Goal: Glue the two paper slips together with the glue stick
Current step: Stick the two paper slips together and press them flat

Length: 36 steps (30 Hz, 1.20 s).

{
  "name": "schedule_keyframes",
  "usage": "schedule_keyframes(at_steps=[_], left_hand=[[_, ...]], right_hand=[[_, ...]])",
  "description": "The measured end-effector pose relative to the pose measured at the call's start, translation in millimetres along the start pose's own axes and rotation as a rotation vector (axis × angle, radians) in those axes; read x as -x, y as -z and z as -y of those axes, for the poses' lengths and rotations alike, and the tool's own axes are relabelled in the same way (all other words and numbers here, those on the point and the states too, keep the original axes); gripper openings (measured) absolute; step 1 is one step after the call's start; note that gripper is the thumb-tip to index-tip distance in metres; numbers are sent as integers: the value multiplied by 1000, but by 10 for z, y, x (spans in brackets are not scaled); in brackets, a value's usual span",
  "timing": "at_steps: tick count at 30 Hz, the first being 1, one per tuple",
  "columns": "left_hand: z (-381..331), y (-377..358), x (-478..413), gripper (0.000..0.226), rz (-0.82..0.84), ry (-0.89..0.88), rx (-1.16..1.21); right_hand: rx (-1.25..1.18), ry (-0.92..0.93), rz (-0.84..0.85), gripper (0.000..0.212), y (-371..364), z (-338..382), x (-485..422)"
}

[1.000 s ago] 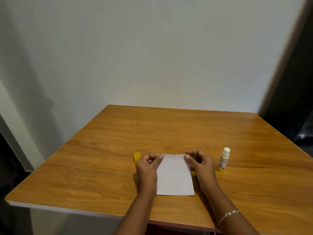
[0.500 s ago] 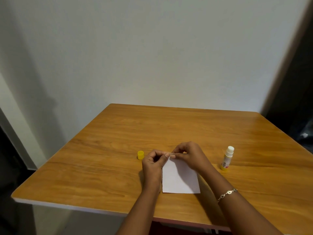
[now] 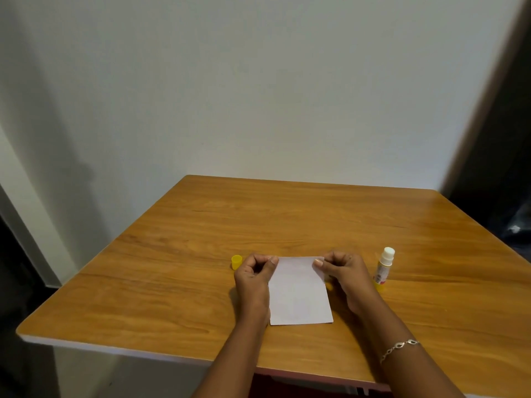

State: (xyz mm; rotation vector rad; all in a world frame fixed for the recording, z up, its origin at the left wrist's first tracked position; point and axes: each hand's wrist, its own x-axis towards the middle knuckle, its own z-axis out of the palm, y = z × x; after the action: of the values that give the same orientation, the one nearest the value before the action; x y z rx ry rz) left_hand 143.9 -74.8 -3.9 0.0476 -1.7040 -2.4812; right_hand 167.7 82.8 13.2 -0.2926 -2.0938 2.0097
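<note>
A white paper slip [image 3: 298, 294] lies flat on the wooden table [image 3: 178, 254] near its front edge. I cannot tell whether a second slip lies beneath it. My left hand [image 3: 254, 278] has its curled fingers pressed on the slip's far left corner. My right hand [image 3: 344, 275] pinches the far right corner, which looks slightly lifted. The uncapped glue stick [image 3: 383, 268] stands upright just right of my right hand, its white glue tip exposed. Its yellow cap [image 3: 236, 261] sits on the table just left of my left hand.
The table stands against a plain white wall. Its near edge runs just below the slip, and its left edge drops to a dark floor. A dark area lies beyond the right side.
Half a second ago my right hand was at the slip's far left corner beside my left hand. It has moved right along the far edge to the right corner.
</note>
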Motion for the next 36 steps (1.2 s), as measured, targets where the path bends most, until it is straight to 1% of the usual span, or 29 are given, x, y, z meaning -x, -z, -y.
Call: schedule_keyframes(at_steps=[3,6,9,11,12,13,15,16,17,18,19,20,22,24,26,31,36], left_hand=[[10,9,-6,23,3,3,-5],[26,23,-15,22,-4,13,10],[28,21,-31,18,-15,35,30],[12,11,-7,11,18,30,7],[-1,9,12,8,33,-12,-49],[-20,8,26,11,33,-94,-162],[-91,-21,53,21,41,-372,-486],[-138,-63,57,21,71,-524,-639],[-182,-125,57,18,134,-626,-772],[-218,-199,58,15,210,-677,-904],[-245,-276,59,12,282,-685,-1034],[-261,-345,57,10,339,-665,-1134],[-269,-433,27,7,397,-575,-1203],[-283,-470,-15,6,398,-464,-1159],[-307,-484,-48,6,420,-396,-1129],[-363,-474,-104,6,517,-282,-1010],[-310,-460,-120,7,518,-238,-891]], right_hand=[[-47,1,-20,15,-25,-35,12],[-69,12,-7,8,-31,-88,45],[-75,37,-7,12,-4,-123,63],[-90,68,-21,17,4,-133,80],[-94,86,-19,18,-1,-136,91],[-91,105,-11,18,-5,-145,102],[-78,136,8,17,-17,-164,113],[-79,146,18,16,-20,-167,113],[-89,153,30,15,-17,-170,112],[-102,160,45,13,-13,-172,111],[-113,170,61,11,-9,-175,108],[-118,181,74,10,-7,-179,107],[-123,189,83,10,-2,-188,104],[-149,184,87,11,-5,-186,102],[-174,176,102,13,-3,-177,101],[-160,161,168,12,3,-164,101],[-154,131,151,19,13,-141,108]])
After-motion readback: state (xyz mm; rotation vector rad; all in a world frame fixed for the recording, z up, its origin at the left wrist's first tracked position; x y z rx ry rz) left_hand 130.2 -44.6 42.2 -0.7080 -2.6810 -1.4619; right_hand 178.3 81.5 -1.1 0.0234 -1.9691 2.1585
